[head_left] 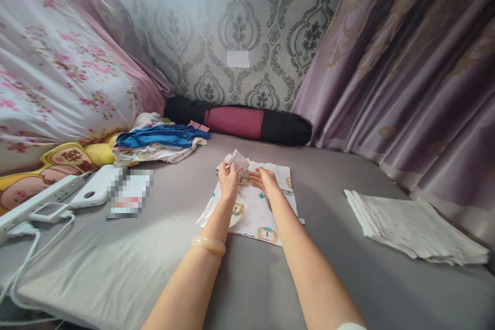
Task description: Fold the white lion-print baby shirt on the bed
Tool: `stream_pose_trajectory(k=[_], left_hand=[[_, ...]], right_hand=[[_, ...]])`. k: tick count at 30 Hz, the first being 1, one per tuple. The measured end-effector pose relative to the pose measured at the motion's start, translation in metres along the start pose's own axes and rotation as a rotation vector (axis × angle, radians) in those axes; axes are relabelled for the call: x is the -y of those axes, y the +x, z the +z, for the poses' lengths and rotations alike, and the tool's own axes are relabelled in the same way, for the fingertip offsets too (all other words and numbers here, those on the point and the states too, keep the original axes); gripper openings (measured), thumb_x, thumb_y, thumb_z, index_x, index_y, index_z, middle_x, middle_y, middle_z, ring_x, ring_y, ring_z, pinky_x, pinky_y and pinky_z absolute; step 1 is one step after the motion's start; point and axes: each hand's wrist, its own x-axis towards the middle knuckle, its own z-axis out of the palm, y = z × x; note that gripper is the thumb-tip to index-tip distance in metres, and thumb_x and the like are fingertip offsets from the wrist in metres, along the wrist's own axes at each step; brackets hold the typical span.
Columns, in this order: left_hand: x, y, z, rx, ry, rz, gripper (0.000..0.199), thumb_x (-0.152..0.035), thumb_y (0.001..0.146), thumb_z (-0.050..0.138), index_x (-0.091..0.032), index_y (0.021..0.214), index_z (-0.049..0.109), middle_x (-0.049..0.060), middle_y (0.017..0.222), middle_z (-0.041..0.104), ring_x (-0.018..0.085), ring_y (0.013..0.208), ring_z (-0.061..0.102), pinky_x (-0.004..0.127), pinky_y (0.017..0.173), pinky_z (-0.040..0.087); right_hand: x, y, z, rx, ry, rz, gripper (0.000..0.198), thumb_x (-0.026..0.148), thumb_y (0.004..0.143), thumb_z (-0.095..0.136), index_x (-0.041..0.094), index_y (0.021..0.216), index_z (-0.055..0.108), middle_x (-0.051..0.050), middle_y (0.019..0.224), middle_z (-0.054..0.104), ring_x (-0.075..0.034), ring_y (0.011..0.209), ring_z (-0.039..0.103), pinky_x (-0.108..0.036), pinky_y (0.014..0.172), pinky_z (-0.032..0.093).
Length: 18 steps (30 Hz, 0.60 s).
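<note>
A small white cloth printed with little animals (253,211) lies spread on the grey bed sheet (154,247) in front of me. My left hand (228,180), with a pale bangle on its wrist, pinches the cloth's far left corner and lifts it into a small fold. My right hand (264,179) rests flat on the cloth's far edge, fingers stretched toward the left hand.
A folded white cloth (413,229) lies at the right. A pile of clothes topped with blue fabric (162,139) sits at the far left beside a floral pillow (58,77). A power strip (38,198), cables and a white device (95,191) lie at the left. A black-and-red roll (240,121) lies against the wall; curtains (406,72) hang on the right.
</note>
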Motion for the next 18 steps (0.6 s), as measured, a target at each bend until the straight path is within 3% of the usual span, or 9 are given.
stream_pose_trajectory(k=[7,11,14,18], left_hand=[[0.015,-0.01,0.007,0.231,0.145,0.071,0.018,-0.038,0.086,0.051,-0.023,0.096,0.053,0.0,0.072,0.063,0.016,0.064,0.061,0.025,0.057,0.047],[0.016,-0.015,0.012,0.363,0.299,0.166,0.019,-0.036,0.088,0.051,-0.022,0.097,0.059,0.002,0.078,0.067,0.018,0.074,0.063,0.029,0.07,0.05],[0.011,-0.019,0.014,0.495,0.421,0.232,0.023,-0.038,0.088,0.051,-0.021,0.098,0.064,0.004,0.086,0.069,0.02,0.083,0.064,0.031,0.08,0.049],[-0.001,-0.024,0.013,0.604,0.461,0.133,0.036,-0.051,0.09,0.047,-0.021,0.093,0.068,0.005,0.089,0.071,0.023,0.092,0.064,0.032,0.086,0.048]], right_hand=[[-0.004,-0.006,0.0,0.052,0.033,0.011,0.025,0.031,0.097,0.043,0.019,0.082,0.058,-0.005,0.07,0.07,-0.018,0.07,0.07,-0.029,0.064,0.055],[-0.002,-0.005,-0.004,0.094,0.093,0.011,0.033,0.036,0.099,0.036,0.019,0.081,0.058,-0.006,0.069,0.069,-0.019,0.071,0.07,-0.028,0.062,0.055],[0.002,-0.006,-0.011,0.15,0.08,0.029,0.045,0.054,0.097,0.033,0.019,0.083,0.059,-0.008,0.073,0.07,-0.021,0.077,0.07,-0.029,0.063,0.055],[0.008,-0.011,-0.021,0.293,0.022,0.022,0.058,0.071,0.086,0.038,0.019,0.083,0.062,-0.009,0.074,0.071,-0.024,0.084,0.07,-0.029,0.064,0.054]])
